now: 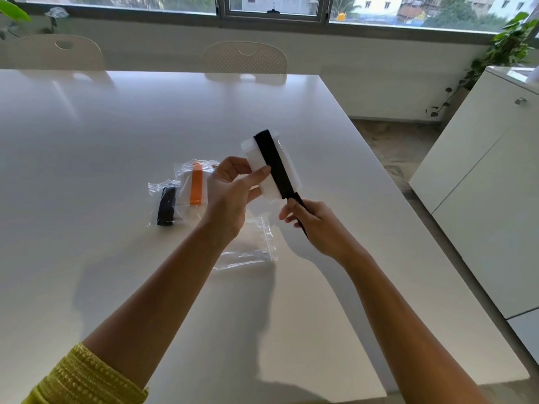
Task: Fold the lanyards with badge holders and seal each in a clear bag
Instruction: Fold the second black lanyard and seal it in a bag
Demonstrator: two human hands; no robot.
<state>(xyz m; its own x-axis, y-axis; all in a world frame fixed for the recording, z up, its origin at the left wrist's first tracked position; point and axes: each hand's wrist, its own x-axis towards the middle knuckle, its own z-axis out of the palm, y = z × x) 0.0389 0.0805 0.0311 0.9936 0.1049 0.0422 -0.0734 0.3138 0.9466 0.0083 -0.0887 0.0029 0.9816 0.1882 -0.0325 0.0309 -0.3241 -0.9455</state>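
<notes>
My left hand point(233, 193) holds a white badge holder point(287, 173) in the air above the table, thumb pressed on its face. A black lanyard strap point(275, 164) lies lengthwise across the holder. My right hand point(312, 223) pinches the strap's lower end just below the holder. An empty clear zip bag point(253, 246) lies flat on the white table point(116, 126) under my hands. To the left lie two filled clear bags: one with a black lanyard point(166, 205), one with an orange lanyard point(196, 185).
Two white chairs point(245, 58) stand at the table's far side under a window. A white cabinet point(481, 185) stands to the right, across a strip of floor. Leafy plants point(507, 45) sit by the window corner.
</notes>
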